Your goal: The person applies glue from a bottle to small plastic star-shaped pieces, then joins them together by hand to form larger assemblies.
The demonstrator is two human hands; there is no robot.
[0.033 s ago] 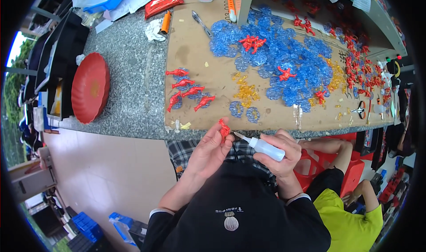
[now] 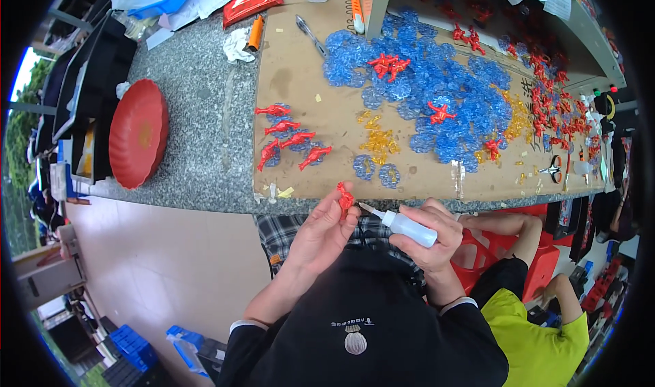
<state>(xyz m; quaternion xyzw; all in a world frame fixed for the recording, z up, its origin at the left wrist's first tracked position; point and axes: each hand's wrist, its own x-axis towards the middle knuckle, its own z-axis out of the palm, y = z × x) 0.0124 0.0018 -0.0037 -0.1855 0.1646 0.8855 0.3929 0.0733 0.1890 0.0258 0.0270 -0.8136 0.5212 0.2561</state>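
Observation:
Between the thumb and fingers of my left hand is a small red plastic figure, held up at the table's front edge. My right hand grips a translucent squeeze bottle with a thin nozzle. The bottle lies tilted, its nozzle tip close to the figure; whether they touch I cannot tell. Past my hands, several red figures rest on clear blue discs at the cardboard's left side. Two loose blue discs lie nearer me, beside a small pile of yellow pieces.
A large heap of blue discs covers the middle of the cardboard. Scissors lie at the right, near scattered red figures. A red scalloped bowl stands at the left. Another person in a yellow-green shirt sits at my right.

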